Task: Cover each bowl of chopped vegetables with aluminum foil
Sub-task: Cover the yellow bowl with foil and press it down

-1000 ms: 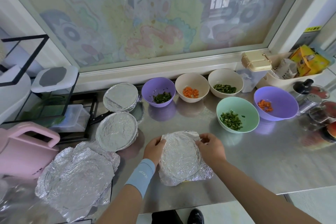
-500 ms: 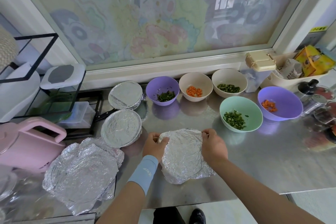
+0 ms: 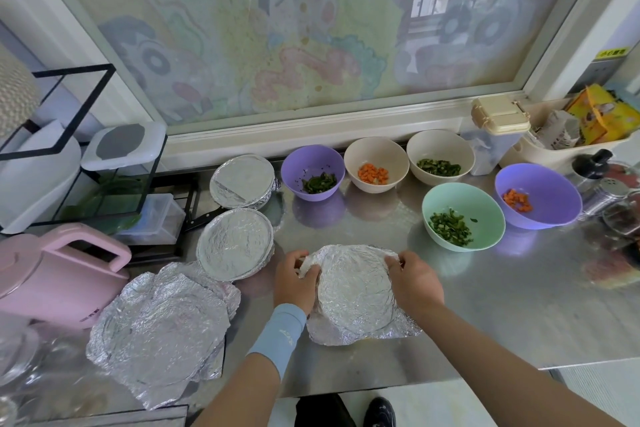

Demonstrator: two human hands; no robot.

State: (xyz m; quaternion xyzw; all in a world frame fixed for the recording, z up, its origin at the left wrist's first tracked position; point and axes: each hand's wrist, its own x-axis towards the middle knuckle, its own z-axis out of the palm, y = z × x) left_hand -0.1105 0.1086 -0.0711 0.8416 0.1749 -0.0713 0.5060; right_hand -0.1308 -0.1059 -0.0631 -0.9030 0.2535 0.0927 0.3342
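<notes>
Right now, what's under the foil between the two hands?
Only a round rim shape presses through the foil. The left hand and right hand grip its edges. Whatever sits underneath is covered.

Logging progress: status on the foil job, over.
Left hand, right hand grip foil sheet at far edge. Two covered bowls, five open bowls. Spare foil left, apart.

Crinkled foil sheet (image 3: 353,291) draped over the front bowl, edges loose on the tabletop (image 3: 519,305). Two foil-sealed bowls (image 3: 235,244) left; five uncovered bowls (image 3: 485,211) behind.
</notes>
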